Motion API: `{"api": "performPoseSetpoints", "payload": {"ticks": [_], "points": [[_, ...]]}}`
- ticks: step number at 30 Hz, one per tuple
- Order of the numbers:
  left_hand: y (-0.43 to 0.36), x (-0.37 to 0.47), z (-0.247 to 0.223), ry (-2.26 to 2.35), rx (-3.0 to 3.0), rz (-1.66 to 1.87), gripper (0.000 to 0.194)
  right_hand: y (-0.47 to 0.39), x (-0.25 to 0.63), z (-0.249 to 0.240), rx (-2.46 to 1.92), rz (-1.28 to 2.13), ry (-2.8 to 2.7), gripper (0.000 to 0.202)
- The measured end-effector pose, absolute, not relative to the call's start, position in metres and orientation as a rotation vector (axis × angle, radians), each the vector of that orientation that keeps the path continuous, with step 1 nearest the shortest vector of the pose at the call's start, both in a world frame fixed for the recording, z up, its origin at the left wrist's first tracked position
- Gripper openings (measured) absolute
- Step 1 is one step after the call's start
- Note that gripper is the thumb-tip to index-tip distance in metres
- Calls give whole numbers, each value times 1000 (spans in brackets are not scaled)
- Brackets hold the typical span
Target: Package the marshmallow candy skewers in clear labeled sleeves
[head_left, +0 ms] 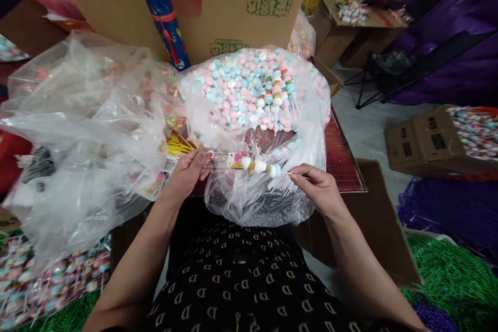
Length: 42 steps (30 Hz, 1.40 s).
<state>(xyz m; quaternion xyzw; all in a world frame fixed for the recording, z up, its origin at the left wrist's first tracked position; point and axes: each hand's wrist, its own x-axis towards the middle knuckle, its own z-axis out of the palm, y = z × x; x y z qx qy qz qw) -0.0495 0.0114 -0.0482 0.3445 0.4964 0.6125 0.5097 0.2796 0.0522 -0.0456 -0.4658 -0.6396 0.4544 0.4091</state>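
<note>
Left of the candy bag point(311, 129) lies crumpled clear plastic point(97, 129); behind the bag's left side, a blue cylindrical case point(165, 26) leans against a cardboard box point(233, 5). Yellow ties point(178, 145) fan out at the candy bag's front left, just beside the left hand point(185, 174), whose fingers pinch the left part of a clear wrapper point(218, 161). The wrapper's printed right end meets the candy skewer point(259, 166), which hangs between the two hands before the candy bag, its candies apart from both sets of fingers. More skewers point(277, 88) rest on the candy bag. At its front right, the right hand point(319, 188) pinches the skewer's bare stick point(285, 173) between thumb and forefinger. The red counter point(344, 150) shows right of the candy bag.
</note>
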Motion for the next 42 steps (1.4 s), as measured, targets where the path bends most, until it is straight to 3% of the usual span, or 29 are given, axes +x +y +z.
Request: {"api": "performPoseSetpoints", "payload": {"ticks": [8, 15, 21, 23, 27, 30, 34, 42], "points": [[7, -49, -38, 1232, 1108, 1298, 38, 47, 279, -47, -1217, 1164, -1576, 28], [4, -46, -40, 1254, 1008, 1202, 35, 41, 278, -47, -1231, 1137, -1733, 31], [11, -28, -35, 1088, 679, 1427, 23, 37, 274, -50, -1204, 1148, -1750, 30], [14, -18, -26, 952, 574, 1465, 30, 34, 269, -54, -1213, 1186, -1670, 31], [16, 1, -8, 809, 465, 1563, 64, 25, 251, -67, -1197, 1299, -1489, 38], [13, 10, 1, 832, 499, 1639, 72, 20, 237, -76, -1149, 1365, -1388, 40], [13, 16, 1, 840, 566, 1677, 61, 14, 224, -76, -1115, 1417, -1333, 39], [23, 27, -8, 867, 443, 1691, 21, 1, 208, -65, -1153, 1275, -1496, 27]]}}
